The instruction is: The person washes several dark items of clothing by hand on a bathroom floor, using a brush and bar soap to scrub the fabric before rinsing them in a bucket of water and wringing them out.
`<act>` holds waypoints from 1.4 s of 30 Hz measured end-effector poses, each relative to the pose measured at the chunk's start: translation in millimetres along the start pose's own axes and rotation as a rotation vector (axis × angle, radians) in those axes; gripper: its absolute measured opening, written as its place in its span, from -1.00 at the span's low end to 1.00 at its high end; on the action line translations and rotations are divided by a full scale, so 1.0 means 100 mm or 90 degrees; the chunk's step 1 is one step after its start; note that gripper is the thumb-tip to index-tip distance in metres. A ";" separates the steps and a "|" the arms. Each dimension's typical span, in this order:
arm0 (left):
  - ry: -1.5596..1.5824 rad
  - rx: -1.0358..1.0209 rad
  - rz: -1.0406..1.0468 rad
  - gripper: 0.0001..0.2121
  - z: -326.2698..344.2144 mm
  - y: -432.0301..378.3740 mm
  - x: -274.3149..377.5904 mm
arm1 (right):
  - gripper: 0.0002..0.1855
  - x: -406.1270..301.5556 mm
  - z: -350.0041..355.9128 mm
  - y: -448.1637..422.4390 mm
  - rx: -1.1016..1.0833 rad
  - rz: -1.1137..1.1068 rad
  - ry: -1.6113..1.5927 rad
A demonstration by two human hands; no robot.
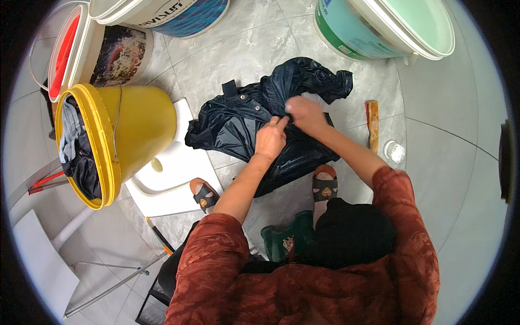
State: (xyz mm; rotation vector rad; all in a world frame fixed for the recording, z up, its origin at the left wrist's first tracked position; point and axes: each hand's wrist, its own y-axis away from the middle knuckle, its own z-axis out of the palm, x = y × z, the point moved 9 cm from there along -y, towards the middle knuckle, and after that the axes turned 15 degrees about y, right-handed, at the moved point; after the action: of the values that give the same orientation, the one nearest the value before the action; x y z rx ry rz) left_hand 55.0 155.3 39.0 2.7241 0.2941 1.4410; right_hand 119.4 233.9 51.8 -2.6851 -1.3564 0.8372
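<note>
A wet black garment with snap buttons (pixel 239 136) lies crumpled on the grey tiled floor before me. My left hand (pixel 271 138) rests on the middle of it, its fingers pinching the cloth. Just to the right, my right hand (pixel 304 113) is closed and slightly blurred over the garment; it seems to hold a fold, though its fingertips are partly hidden. Beyond the right hand, a whitish patch, perhaps foam (pixel 315 98), shows beside the cloth. A wooden-backed scrubbing brush (pixel 372 124) and a small clear round container (pixel 394 151) lie on the floor to the right.
A yellow bucket (pixel 142 122) with dark and grey clothes stands at the left by a white squat toilet pan (pixel 178 162). Several large buckets stand at the back, including a green-and-white one (pixel 365 32). My sandalled feet flank the garment's near edge. A metal pole (pixel 118 284) lies lower left.
</note>
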 end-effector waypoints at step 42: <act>-0.080 0.019 0.325 -0.95 -1.56 -0.15 0.94 | -0.93 1.27 0.04 0.08 -0.106 0.344 0.086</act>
State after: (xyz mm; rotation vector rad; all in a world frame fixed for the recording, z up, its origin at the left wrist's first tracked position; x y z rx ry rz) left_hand -23.7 179.9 201.7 3.0364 -0.4214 1.3417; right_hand 184.3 323.7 -11.7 -3.2264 -0.7017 0.5602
